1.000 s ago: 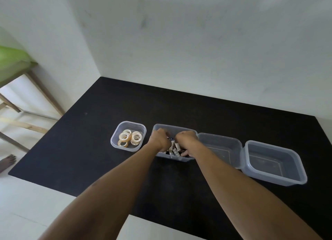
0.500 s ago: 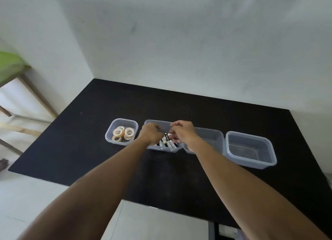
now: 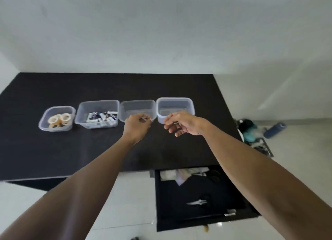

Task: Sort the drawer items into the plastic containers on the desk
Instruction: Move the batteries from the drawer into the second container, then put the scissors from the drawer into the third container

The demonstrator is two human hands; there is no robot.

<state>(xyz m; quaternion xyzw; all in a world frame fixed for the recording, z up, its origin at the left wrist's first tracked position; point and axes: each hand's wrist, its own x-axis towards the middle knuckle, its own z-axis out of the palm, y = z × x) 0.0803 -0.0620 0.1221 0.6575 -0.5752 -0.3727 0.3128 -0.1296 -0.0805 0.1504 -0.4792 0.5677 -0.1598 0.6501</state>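
Our left grip (image 3: 137, 125) hovers, fingers curled tight, at the third container (image 3: 137, 104), by its near rim; whether it pinches anything we cannot tell. Our right grip (image 3: 181, 125), loosely curled and holding nothing, hangs before the fourth container (image 3: 175, 103). Black worktop (image 3: 53, 153) stretches left of the left grip; the open drawer (image 3: 197, 194) lies below the right grip, past the worktop's near edge.

The desk (image 3: 53, 149) is matte black, and so is the open drawer (image 3: 197, 191) at near right. The containers (image 3: 175, 99) are clear, faintly blue-grey plastic. The tape rolls (image 3: 59, 119) at far left are pale yellowish. The batteries (image 3: 102, 117) are black, white and blue. The bottle (image 3: 274, 130) at right is blue.
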